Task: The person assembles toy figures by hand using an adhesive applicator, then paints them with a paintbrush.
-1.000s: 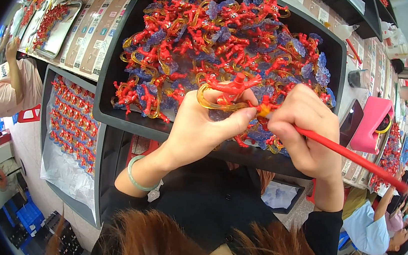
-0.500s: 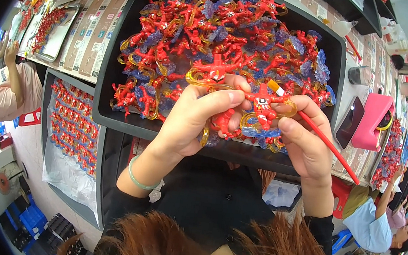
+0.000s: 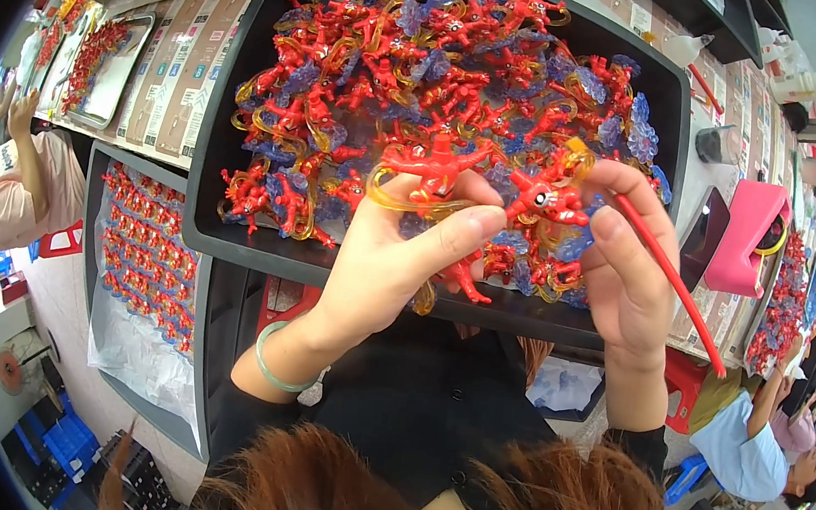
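Observation:
Above a black tray (image 3: 231, 149) heaped with red toy figures, my left hand (image 3: 378, 257) is closed round a red figure with a translucent yellow ring (image 3: 436, 170). A second red figure with a blue base (image 3: 547, 198) is tilted sideways between my hands, against my left thumb tip. Part of another red figure shows below my left fingers. My right hand (image 3: 634, 281) grips a slim brush with a red handle (image 3: 675, 277), which slants down to the right; its yellowish tip is up beside the tilted figure. Whether my right fingertips touch that figure is hard to tell.
A lower tray with rows of finished-looking figures (image 3: 148, 256) is at left. Right of the black tray are a dark phone (image 3: 706, 227), a pink tape dispenser (image 3: 747, 238) and a small dark cup (image 3: 717, 144). Other people sit at both sides.
The second figure has turned from upright to tilted sideways. My right fingers have opened slightly away from it, and the brush tip has moved up. The left hand has shifted a little.

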`<state>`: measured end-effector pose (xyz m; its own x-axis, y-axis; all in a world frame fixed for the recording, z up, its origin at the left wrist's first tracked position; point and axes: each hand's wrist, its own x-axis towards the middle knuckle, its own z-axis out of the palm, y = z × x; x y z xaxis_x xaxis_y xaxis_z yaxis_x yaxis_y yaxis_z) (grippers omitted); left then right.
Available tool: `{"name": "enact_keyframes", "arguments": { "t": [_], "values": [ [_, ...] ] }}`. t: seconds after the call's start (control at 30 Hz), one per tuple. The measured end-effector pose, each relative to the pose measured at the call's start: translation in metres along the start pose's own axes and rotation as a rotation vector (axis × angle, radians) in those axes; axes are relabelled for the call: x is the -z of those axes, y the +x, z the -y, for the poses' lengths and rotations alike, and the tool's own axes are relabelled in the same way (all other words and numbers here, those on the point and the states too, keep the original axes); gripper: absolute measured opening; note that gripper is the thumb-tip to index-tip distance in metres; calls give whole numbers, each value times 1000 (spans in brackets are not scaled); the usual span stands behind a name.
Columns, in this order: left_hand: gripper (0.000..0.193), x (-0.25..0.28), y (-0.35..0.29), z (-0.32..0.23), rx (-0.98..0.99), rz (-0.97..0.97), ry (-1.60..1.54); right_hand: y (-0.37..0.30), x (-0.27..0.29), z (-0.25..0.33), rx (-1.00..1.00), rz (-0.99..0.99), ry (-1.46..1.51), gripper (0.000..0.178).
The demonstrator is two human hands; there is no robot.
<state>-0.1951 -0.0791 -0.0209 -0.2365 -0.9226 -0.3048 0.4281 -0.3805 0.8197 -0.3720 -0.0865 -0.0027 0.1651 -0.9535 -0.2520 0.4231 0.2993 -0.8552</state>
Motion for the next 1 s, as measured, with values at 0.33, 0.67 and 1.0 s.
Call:
{"name": "enact_keyframes", "arguments": {
  "t": [0.33,0.67,1.0],
  "values": [
    [13,0,2,-7,154,91,-68,-4,-3,10,28,107,-208,26],
    [17,2,9,6,-146,2,61,-3,-11,4,-99,63,-36,27],
    [25,-7,1,17,44,116,-166,-1,-5,-27,1078,-15,-1233,38]
  ]
}}
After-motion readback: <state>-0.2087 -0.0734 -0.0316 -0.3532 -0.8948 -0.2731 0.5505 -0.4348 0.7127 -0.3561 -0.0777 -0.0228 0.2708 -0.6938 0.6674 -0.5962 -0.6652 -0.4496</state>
